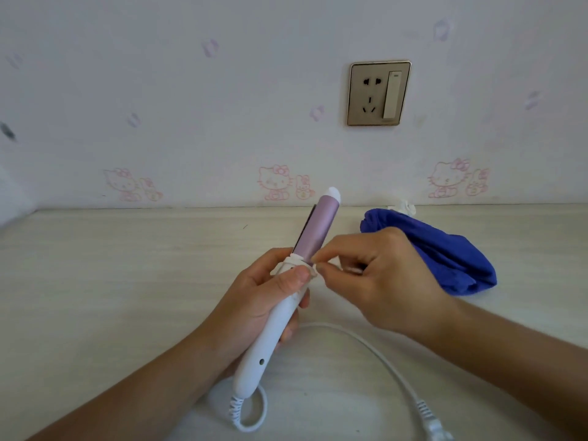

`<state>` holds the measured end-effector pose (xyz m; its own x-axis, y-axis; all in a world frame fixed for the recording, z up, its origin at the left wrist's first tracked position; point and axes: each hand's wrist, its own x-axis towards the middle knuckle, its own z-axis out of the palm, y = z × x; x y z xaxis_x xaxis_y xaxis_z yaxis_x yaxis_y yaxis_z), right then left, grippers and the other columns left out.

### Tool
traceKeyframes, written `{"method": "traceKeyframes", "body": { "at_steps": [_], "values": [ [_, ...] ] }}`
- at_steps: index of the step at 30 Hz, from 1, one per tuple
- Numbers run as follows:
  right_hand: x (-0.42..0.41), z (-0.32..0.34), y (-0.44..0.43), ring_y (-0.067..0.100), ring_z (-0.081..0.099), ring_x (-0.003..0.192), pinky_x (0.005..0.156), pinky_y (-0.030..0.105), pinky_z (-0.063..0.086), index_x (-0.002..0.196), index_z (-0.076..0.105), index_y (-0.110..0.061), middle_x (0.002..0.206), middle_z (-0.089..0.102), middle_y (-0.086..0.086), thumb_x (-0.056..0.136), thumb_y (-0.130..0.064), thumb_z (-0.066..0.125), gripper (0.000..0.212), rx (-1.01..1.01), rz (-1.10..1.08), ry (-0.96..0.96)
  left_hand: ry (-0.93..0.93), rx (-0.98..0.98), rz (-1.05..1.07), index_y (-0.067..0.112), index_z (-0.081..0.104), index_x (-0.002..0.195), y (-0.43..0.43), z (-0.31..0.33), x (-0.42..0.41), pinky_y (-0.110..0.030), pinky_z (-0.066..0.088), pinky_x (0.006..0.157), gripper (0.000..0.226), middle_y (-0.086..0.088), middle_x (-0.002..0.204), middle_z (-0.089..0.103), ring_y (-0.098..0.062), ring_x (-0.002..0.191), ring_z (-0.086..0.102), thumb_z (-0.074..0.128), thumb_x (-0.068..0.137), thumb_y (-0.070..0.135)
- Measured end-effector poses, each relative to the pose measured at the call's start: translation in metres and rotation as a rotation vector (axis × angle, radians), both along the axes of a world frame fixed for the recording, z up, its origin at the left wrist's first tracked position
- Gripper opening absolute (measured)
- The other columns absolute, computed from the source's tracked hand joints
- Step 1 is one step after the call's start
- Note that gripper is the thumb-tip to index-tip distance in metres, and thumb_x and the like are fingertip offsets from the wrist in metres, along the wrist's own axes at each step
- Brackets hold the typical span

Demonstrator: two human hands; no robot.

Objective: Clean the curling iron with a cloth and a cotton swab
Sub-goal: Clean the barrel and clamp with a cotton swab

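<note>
**A:** Where is the curling iron [276, 329]?

**B:** It is lifted off the pale table [127, 281], in the left hand [254, 300]. The fingers wrap round the white handle, and the thumb presses near the collar where the lilac barrel starts. The barrel's white tip points up and away, towards the wall.

**A:** And the right hand [381, 281]?

**B:** Its thumb and forefinger pinch a cotton swab [331, 265] in a narrow grip. The swab's end sits at the collar, just beside the left thumb. It is small and blurred, so I cannot tell whether it touches.

**A:** The cloth?

**B:** 1 blue cloth [445, 256] lies bunched on the table behind the right hand, with neither hand on it. A small crumpled white thing [404, 207] sits just behind it by the wall. I cannot tell what it is.

**A:** Anything else?

**B:** The white cord [375, 348] loops from the handle's base and runs under the right forearm to its plug [436, 424] at the bottom edge. 1 gold-framed wall socket [378, 93] is on the wall above.
</note>
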<state>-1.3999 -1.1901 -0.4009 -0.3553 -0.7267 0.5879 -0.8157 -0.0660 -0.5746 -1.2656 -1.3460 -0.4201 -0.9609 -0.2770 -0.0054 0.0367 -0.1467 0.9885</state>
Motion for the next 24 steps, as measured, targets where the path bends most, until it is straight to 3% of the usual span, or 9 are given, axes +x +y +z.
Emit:
{"method": "traceKeyframes", "body": {
  "at_steps": [6, 12, 17, 19, 21, 24],
  "values": [
    [-0.042, 0.019, 0.0, 0.01, 0.036, 0.046, 0.049, 0.026, 0.033, 0.084, 0.081, -0.021, 0.052, 0.052, 0.011, 0.091, -0.007, 0.074, 0.018, -0.011, -0.294, -0.112, -0.01, -0.043, -0.05, 0.022, 0.072, 0.105, 0.002, 0.0, 0.001, -0.023, 0.042, 0.041, 0.036, -0.009, 0.078, 0.062, -0.019, 0.043, 0.049, 0.078, 0.077, 0.044],
    [-0.002, 0.006, 0.001, 0.009, 0.033, 0.042, 0.044, 0.019, 0.029, 0.086, 0.081, -0.027, 0.046, 0.04, -0.006, 0.09, -0.014, 0.071, 0.017, 0.017, -0.018, 0.0, 0.011, -0.035, -0.002, 0.023, 0.071, 0.115, -0.001, -0.001, 0.0, -0.022, 0.042, 0.041, 0.045, -0.01, 0.077, 0.062, -0.018, 0.042, 0.05, 0.072, 0.08, 0.052],
    [-0.041, 0.02, -0.002, 0.013, 0.037, 0.047, 0.049, 0.023, 0.031, 0.082, 0.081, -0.022, 0.049, 0.049, 0.007, 0.09, -0.005, 0.075, 0.019, -0.048, -0.258, -0.054, 0.029, -0.021, -0.038, 0.023, 0.072, 0.112, 0.0, -0.001, 0.002, -0.023, 0.043, 0.044, 0.036, -0.011, 0.079, 0.061, -0.016, 0.044, 0.05, 0.07, 0.088, 0.049],
    [-0.036, 0.018, -0.002, 0.023, 0.039, 0.048, 0.048, 0.029, 0.034, 0.083, 0.081, -0.021, 0.051, 0.051, 0.012, 0.089, -0.003, 0.075, 0.02, -0.06, -0.257, -0.053, 0.015, -0.016, -0.039, 0.023, 0.072, 0.112, -0.001, 0.0, 0.002, -0.024, 0.043, 0.044, 0.035, -0.012, 0.078, 0.061, -0.017, 0.043, 0.049, 0.066, 0.087, 0.046],
    [-0.019, 0.01, -0.001, 0.022, 0.037, 0.046, 0.047, 0.032, 0.033, 0.085, 0.082, -0.023, 0.049, 0.046, 0.005, 0.09, -0.005, 0.076, 0.02, -0.062, -0.163, -0.022, -0.001, -0.014, -0.035, 0.023, 0.072, 0.112, -0.002, 0.0, 0.002, -0.025, 0.042, 0.044, 0.033, -0.013, 0.075, 0.061, -0.018, 0.043, 0.049, 0.06, 0.088, 0.042],
    [-0.002, 0.008, 0.0, 0.01, 0.035, 0.042, 0.045, 0.018, 0.028, 0.087, 0.081, -0.027, 0.046, 0.039, -0.008, 0.09, -0.016, 0.071, 0.016, -0.004, -0.055, 0.047, 0.007, -0.023, -0.038, 0.023, 0.071, 0.117, -0.002, 0.001, 0.002, -0.025, 0.043, 0.045, 0.038, -0.012, 0.074, 0.061, -0.018, 0.046, 0.049, 0.062, 0.085, 0.043]
  ]
}}
